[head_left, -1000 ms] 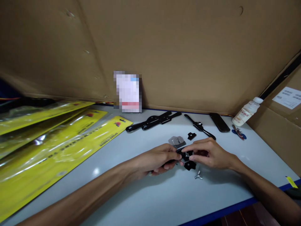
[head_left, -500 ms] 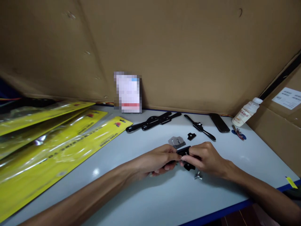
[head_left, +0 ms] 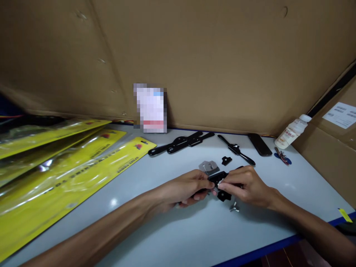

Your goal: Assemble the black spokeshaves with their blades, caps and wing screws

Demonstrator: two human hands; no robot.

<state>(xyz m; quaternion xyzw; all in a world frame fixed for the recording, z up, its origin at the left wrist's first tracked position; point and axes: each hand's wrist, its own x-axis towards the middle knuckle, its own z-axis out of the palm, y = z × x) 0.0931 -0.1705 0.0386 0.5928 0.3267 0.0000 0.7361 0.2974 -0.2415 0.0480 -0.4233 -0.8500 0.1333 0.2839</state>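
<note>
Left hand (head_left: 193, 186) curled round black spokeshave (head_left: 216, 176), apparently bracing it; right hand (head_left: 249, 186) pinched on small silver screw (head_left: 220, 181) at its middle.

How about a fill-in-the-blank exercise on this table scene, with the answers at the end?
By colour, the tool in the left hand is ____.
The large packaging cards are coloured ____.
The cap on the bottle is ____.
In the picture, the phone lies to the ____ of the bottle.
Missing words: black; yellow; white; left.
</note>
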